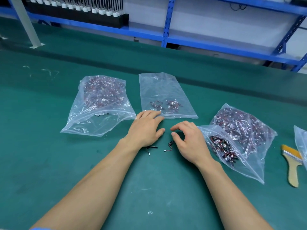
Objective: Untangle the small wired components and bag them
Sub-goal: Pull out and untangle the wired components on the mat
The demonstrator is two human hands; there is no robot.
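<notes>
Red and black wires, thin and short, run from a small dark body to a tiny white plug: this wired component (168, 146) lies loose on the green matted counter (116, 188), just beside the thumb of our right hand (189, 140). A second wired piece (150, 148), black with a white end, lies near it.

Our left hand (146, 128) lies flat with straight fingers, their tips resting on the mouth edge of the middle bag (164, 90), a clear plastic zip bag with only a few components in it. Our right hand arches over the counter with fingers loosely curled, thumb and forefinger apart, and grips nothing we can see.

A clear, well-filled left bag (99, 100) lies beyond our left hand. On the right, a full right bag (242, 128) sits under an open bag (221, 150) from which components spill toward its mouth.

Our left wrist covers part of the second wired piece. Inside the full bags the parts blur into a reddish mass. At the right edge another clear bag (301, 143) is cut off, and it overlaps the bristles of a wooden-handled yellow brush (291, 165).

Faint white marks show on the counter at far left. Behind it stand blue steel shelving (167, 22), a black rack of white-tagged items (74, 12) and a grey post (25, 22).
</notes>
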